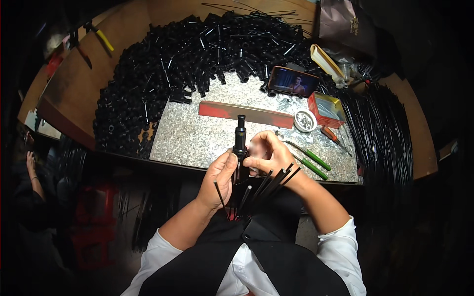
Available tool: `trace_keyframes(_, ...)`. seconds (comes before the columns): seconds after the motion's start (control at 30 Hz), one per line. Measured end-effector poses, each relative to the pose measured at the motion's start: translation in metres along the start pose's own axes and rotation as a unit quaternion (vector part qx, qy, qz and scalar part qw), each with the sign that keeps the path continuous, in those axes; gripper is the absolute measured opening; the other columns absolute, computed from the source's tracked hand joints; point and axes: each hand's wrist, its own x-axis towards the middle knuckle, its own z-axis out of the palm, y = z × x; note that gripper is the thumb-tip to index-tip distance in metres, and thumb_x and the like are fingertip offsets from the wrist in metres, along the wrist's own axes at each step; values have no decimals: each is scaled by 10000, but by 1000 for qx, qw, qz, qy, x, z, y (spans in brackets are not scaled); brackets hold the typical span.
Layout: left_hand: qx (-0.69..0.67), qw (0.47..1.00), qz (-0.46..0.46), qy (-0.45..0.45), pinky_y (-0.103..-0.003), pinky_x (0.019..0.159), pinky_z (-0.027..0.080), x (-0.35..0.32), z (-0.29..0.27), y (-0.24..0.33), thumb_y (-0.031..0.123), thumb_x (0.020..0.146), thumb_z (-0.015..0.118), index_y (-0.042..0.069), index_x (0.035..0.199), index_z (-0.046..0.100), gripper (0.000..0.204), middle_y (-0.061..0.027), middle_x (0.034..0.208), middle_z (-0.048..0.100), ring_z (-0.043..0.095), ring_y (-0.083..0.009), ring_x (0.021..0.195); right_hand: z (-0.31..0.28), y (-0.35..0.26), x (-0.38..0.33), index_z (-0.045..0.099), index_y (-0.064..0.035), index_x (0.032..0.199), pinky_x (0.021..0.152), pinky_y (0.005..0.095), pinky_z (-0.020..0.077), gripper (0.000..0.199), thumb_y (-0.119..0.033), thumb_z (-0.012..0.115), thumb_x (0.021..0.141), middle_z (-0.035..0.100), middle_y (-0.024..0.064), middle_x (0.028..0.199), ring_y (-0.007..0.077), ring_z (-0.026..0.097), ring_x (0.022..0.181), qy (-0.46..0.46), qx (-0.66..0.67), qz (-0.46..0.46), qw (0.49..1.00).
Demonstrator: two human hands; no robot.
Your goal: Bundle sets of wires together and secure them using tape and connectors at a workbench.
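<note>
Upright in front of me stands a black stepped cylindrical part (240, 134) with a narrow cap and a wider collar. My left hand (217, 178) is wrapped round its lower end, the thumb lying along the collar. Several thin black rods (276, 181) fan out below it, between my forearms; how they join the part is hidden by my hands. My right hand (271, 157) is at the right side of the collar, thumb against it and fingers curled in. Whatever those fingertips pinch is too small and blurred to make out.
Black tubular parts (197, 54) are heaped behind a speckled board (182, 133). On the board are a red-edged bar (247, 114), a white cup (305, 121), green-handled pliers (313, 165), a screwdriver (335, 139), a red box (326, 109) and a phone (294, 82). Black rods (382, 133) lie right.
</note>
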Motion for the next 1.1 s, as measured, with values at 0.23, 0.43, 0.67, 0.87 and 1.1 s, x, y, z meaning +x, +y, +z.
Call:
trace_keyframes(0.23,24,1000,9,12,-323,909,469,0,-2,1,269,1004,405,-39,1247,471,397,-117,1121,582,587,-180,1017,22,3,-13,536,-26,885,421,195,357,155,-114,663,869,538,-14,642,34,469,496,-9,179,84,980)
trace_keyframes(0.43,-72,997,-36,13,-327,632,576,1,1,6,263,1000,410,-23,1262,459,391,-134,1021,616,658,-209,760,34,3,-16,577,-15,815,408,184,373,131,-105,616,902,585,9,668,44,496,490,-14,234,13,972)
trace_keyframes(0.67,-66,998,-17,18,-366,579,597,4,-1,12,207,963,494,-34,1190,478,331,-152,1005,606,663,-249,781,41,-5,-17,619,2,891,401,179,363,136,-133,627,899,571,-11,647,25,464,457,13,225,37,974)
trace_keyframes(0.87,-94,995,-17,1,-379,588,596,4,-10,11,260,971,476,-36,1173,484,358,-155,1071,580,649,-263,867,44,-5,-16,584,-16,832,408,177,394,140,-128,603,914,554,-15,682,27,483,501,-10,204,18,979)
trace_keyframes(1.1,-120,992,-28,-36,-417,636,603,6,-16,12,249,962,493,-50,1202,467,385,-173,1142,541,625,-294,952,44,-3,-16,591,-19,847,416,175,402,113,-113,606,908,553,-14,712,27,488,511,-16,215,31,976)
